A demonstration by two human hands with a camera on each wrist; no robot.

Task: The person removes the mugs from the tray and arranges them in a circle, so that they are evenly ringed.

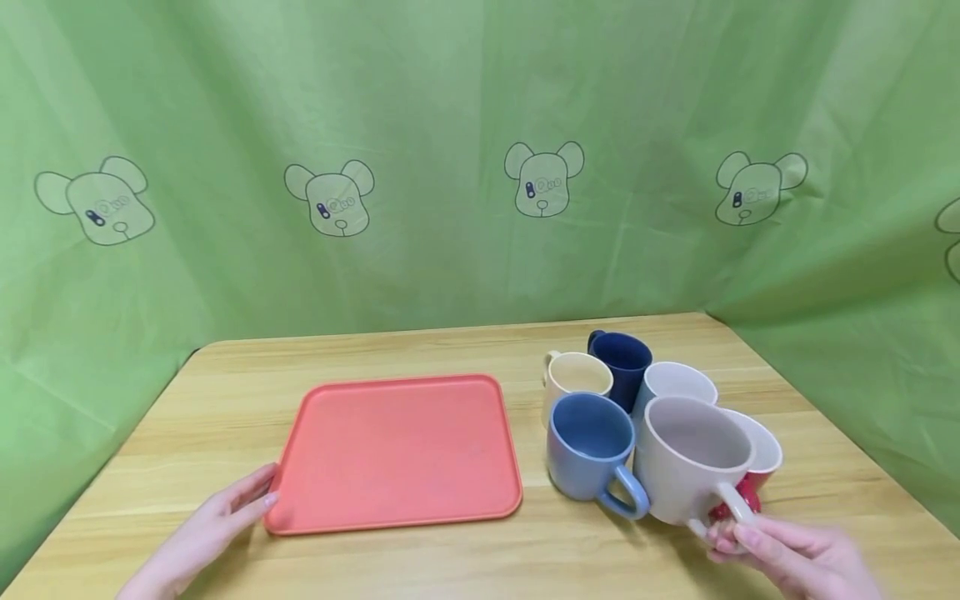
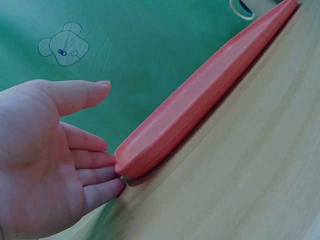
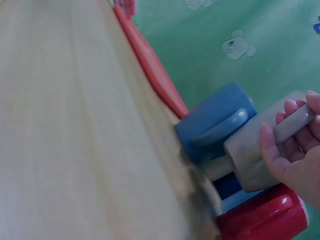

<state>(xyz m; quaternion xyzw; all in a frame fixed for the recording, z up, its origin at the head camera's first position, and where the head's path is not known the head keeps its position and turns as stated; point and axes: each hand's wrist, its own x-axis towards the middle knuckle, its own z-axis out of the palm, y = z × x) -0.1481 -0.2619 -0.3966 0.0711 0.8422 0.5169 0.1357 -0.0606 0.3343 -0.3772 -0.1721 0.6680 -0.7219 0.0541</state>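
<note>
My right hand (image 1: pixel 787 554) grips the handle of a light grey mug (image 1: pixel 675 479), fingers curled round it. In the right wrist view the grey mug (image 3: pixel 260 145) is raised off the table, and other mugs show below its base. Just left of it stands a blue mug (image 1: pixel 577 479), its handle turned toward the front right. A red mug with a white inside (image 1: pixel 765 467) is partly hidden behind the grey one. On the left, my left hand (image 1: pixel 213 529) touches the left edge of a red tray (image 1: pixel 397 450). Its fingers (image 2: pixel 92 175) are extended at the tray's corner, thumb apart.
Behind the grey mug stand a cream mug (image 1: pixel 555 396), a navy mug (image 1: pixel 626 375) and a white-rimmed pale blue mug (image 1: pixel 675 379), grouped closely. All are on a wooden table (image 1: pixel 420 562). A green curtain (image 1: pixel 450 250) with bear drawings hangs round the back and sides.
</note>
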